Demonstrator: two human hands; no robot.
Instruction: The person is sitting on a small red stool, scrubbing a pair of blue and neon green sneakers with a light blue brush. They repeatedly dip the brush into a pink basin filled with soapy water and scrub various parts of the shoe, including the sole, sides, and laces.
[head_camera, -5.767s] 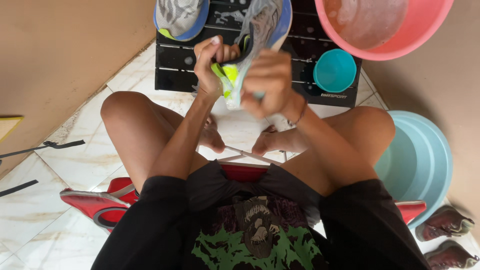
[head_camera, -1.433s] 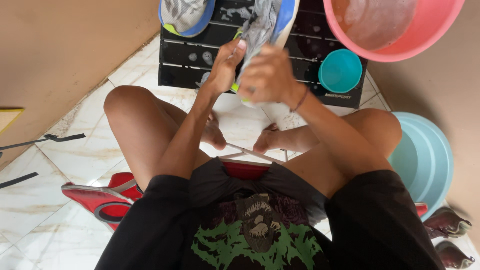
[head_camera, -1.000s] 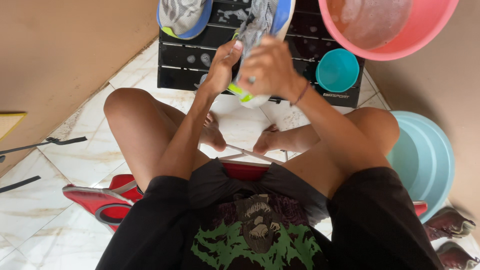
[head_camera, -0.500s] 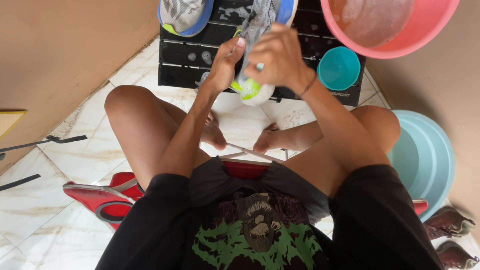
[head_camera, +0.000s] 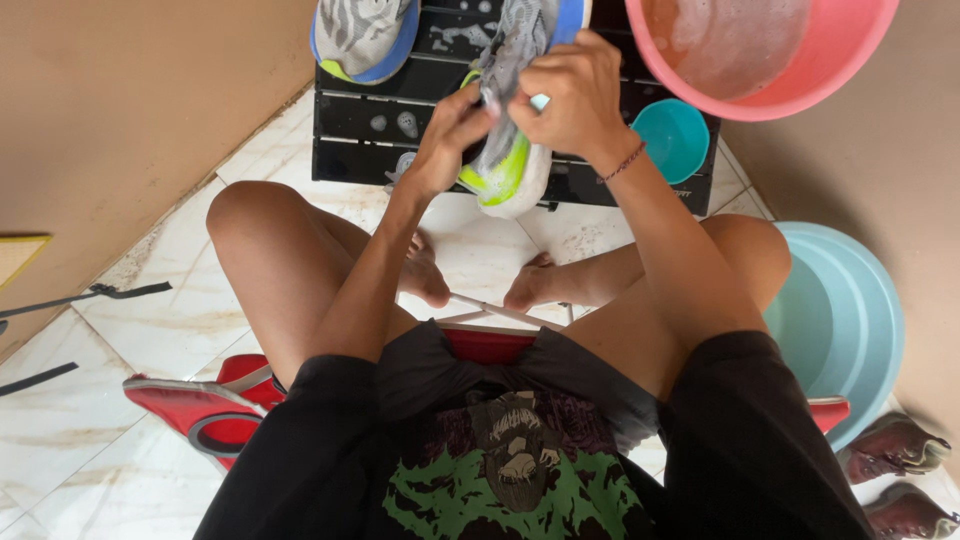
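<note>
Since half a second ago both hands have crept a little higher and further from the body with the sneaker, nothing else shifted. Left hand is closed around the sneaker, fingers wrapped on its left side, thumb side toward the heel. Right hand is curled shut on the upper part of the same sneaker, knuckles up, a thin bracelet at the wrist; whether it also grips a small tool I cannot tell. Sneaker is grey on top, neon yellow-green at the heel, white sole, held in the air over the near edge of the black crate, heel pointing down toward the person. Second matching shoe lies on the crate at far left, blue sole edge showing. Pink basin with soapy water sits at far right of the crate, small teal bowl just beside it. Pale blue basin stands on the tile floor by the right knee. Red sandal lies near the left thigh. Two dark red shoes at lower right corner.
</note>
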